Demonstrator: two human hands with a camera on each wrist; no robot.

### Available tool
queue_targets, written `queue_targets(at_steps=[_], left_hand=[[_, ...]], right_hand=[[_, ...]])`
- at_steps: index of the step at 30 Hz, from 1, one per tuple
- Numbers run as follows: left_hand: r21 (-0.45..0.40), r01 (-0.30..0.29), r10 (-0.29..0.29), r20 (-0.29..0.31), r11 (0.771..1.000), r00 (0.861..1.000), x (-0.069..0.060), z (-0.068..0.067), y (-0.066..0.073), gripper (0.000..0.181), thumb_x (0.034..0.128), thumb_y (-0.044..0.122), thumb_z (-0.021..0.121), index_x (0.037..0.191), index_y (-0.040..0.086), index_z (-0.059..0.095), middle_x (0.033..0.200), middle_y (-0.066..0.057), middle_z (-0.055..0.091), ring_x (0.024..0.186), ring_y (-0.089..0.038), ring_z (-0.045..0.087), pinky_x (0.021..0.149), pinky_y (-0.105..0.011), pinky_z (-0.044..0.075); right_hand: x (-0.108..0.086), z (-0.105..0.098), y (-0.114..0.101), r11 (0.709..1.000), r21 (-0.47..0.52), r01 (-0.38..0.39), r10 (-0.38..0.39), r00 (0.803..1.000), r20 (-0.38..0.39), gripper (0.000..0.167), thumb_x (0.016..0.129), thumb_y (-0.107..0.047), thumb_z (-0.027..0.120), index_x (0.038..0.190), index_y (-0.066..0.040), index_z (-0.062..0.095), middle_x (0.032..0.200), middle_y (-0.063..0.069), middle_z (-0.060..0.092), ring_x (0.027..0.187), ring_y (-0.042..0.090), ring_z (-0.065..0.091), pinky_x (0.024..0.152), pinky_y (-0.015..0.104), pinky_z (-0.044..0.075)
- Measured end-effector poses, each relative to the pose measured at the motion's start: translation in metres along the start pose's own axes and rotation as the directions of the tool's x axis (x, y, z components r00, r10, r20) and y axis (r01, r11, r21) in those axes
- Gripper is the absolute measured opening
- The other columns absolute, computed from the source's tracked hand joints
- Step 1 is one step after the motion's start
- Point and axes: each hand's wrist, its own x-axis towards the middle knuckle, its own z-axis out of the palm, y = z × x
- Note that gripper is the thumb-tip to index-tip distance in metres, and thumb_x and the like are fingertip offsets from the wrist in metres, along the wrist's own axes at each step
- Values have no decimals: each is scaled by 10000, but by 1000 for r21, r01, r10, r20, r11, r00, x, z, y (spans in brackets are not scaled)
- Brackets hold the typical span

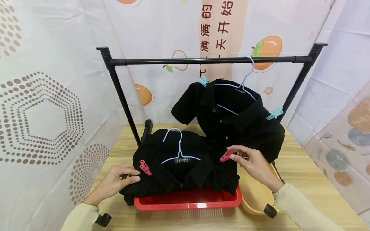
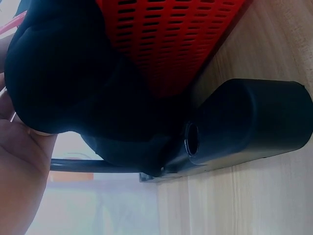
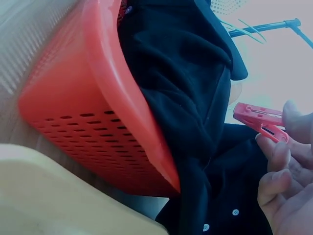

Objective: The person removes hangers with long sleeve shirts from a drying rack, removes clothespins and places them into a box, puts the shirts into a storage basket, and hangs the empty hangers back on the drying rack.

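Observation:
A black collared shirt [image 1: 185, 178] lies over a red basket [image 1: 188, 205], with a pale blue hanger [image 1: 180, 150] in its neck. A red clothespin [image 1: 145, 167] sits on the shirt's left shoulder. Beside that shoulder my left hand [image 1: 115, 183] pinches the black fabric between thumb and fingers; the left wrist view shows the cloth [image 2: 73, 73] hiding most of the fingers. Between thumb and forefinger my right hand [image 1: 252, 162] holds another red clothespin [image 3: 261, 120], near the shirt's right shoulder. In the right wrist view the clothespin's tip is apart from the cloth.
Behind, a second black shirt [image 1: 242, 118] hangs from the black rack bar [image 1: 188, 61] on a pale blue hanger, with light blue clothespins [image 1: 274, 113] at its shoulders. A yellow basin [image 1: 254, 192] stands right of the red basket. A black rack foot [image 2: 254, 120] rests on the table.

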Motion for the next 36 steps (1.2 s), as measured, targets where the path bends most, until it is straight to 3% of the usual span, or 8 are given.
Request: queue_targets(at_steps=[13,23,31,36], left_hand=[[5,17,-17,0,1000,1000,-1,0,1,196,877,-5,787,974,164,815,848,79,688,636,-83,504,530,-259,411],[-7,23,-23,5,1000,1000,-2,0,3,192,883,-5,781,975,160,813,830,77,666,632,-82,494,522,-266,397],[-2,16,-16,2,1000,1000,-1,-1,5,188,880,-7,783,970,155,815,839,78,680,643,-85,505,532,-263,403],[-5,26,-26,8,1000,1000,-2,0,4,187,886,1,780,974,163,812,834,80,671,632,-92,496,523,-262,396]], right_hand=[[-1,-2,18,1000,-14,4,-5,999,-48,294,976,-158,728,1267,-122,708,902,43,671,600,116,535,510,261,434],[-9,-10,32,997,-76,-26,22,998,-64,291,989,-279,718,1258,-168,713,805,58,631,583,130,524,521,263,430],[-12,-15,45,997,-78,-2,-7,994,-111,271,989,-214,720,1244,-121,718,991,-22,717,575,104,522,490,257,407],[-15,-19,52,995,-103,-11,-2,992,-127,259,984,-219,728,1231,-144,723,971,-24,707,580,97,511,489,254,398]])
